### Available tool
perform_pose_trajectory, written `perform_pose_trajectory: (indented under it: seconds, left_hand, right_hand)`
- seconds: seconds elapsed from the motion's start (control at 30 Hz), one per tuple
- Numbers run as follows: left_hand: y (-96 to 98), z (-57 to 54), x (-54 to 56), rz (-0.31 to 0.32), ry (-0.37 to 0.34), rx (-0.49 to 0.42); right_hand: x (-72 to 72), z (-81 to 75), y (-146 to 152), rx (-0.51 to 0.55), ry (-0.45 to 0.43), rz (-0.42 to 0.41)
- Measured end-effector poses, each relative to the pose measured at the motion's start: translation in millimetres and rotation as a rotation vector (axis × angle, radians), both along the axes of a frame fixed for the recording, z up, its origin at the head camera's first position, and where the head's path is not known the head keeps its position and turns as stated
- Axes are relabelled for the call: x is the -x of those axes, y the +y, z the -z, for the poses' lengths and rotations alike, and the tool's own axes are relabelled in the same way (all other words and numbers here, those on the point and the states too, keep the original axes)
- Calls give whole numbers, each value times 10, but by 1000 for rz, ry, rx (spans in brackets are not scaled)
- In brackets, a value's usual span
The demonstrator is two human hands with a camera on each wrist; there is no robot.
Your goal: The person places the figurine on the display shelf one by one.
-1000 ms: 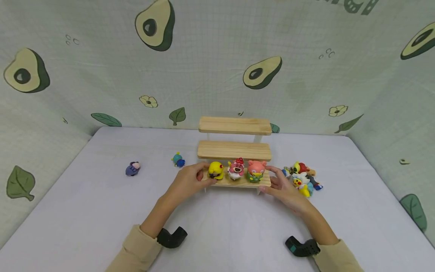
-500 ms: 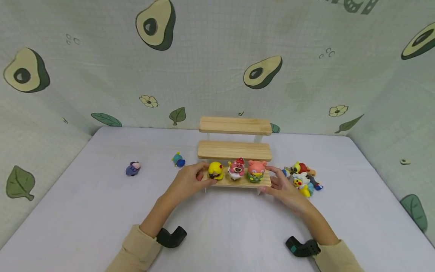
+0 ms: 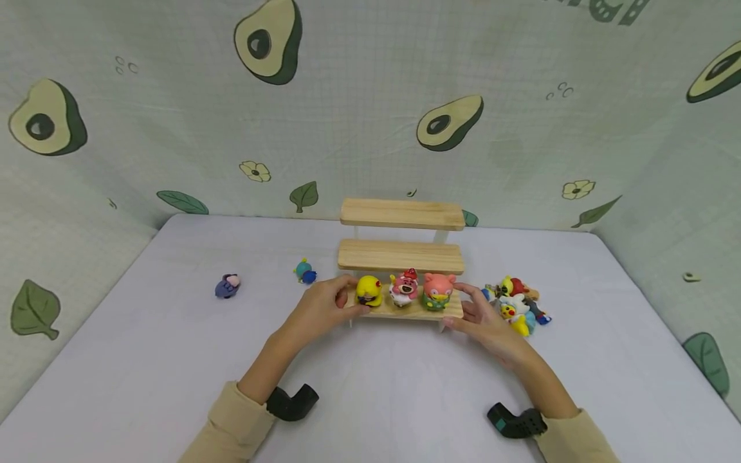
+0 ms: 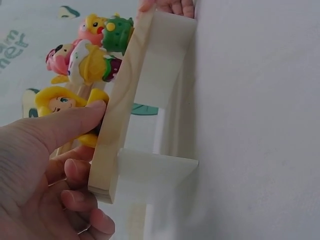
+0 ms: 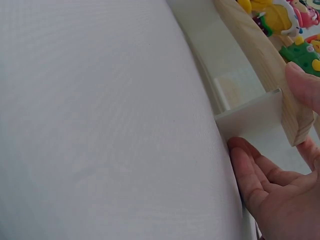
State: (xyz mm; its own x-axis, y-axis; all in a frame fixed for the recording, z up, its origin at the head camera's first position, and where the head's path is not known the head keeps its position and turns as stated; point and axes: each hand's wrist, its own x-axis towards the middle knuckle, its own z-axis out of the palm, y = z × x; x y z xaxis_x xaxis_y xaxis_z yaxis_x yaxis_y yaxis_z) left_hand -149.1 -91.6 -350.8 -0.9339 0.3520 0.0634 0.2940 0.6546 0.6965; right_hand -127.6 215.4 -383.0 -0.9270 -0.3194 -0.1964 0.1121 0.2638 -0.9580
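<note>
A three-tier wooden display stand [image 3: 401,255] with pale supports stands mid-table in the head view. Its lowest board carries a yellow-haired figurine [image 3: 368,291], a pink figurine with a red top [image 3: 403,287] and a pink-headed figurine in green [image 3: 438,291]. My left hand [image 3: 321,305] grips that board's left end, its thumb [image 4: 95,114] over the front edge against the yellow-haired figurine. At the right end my right hand [image 3: 485,323] grips the board, thumb [image 5: 300,82] in front, with its lower fingers [image 5: 245,155] touching the support [image 5: 255,112]. Some fingertips are hidden.
To the left lie a purple figurine [image 3: 228,286] and a blue-green figurine [image 3: 304,271]. Several figurines [image 3: 518,305] are heaped just right of my right hand. A white cloth covers the table [image 3: 382,392]; a patterned cloth [image 3: 359,96] hangs behind.
Both hands keep their places on the stand, and the figurines stay where they were. The head view has shifted very slightly.
</note>
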Motion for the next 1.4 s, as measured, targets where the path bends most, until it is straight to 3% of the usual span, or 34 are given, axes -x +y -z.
perform_pose_trajectory:
  seconds: [0.23,0.43,0.83,1.1,1.4]
  left_hand:
    - [-84,-40,11,27,0,-55]
    - [-196,-148,20,23,37,-120]
    - [-642,-305,74,-165,117,-145]
    - [-990,-295,108,-240,143,-152]
    - [-1357,-226,126,-346,110,-93]
  right_hand:
    - [2,-13,-7,-1,-4,-2]
    - [-2,-28,-8,-5,-12,2]
    - [0,-22,-11,-9,-10,3]
    - [20,4,-13,-12,-22,12]
    - [24,17,-26,-10,-32,24]
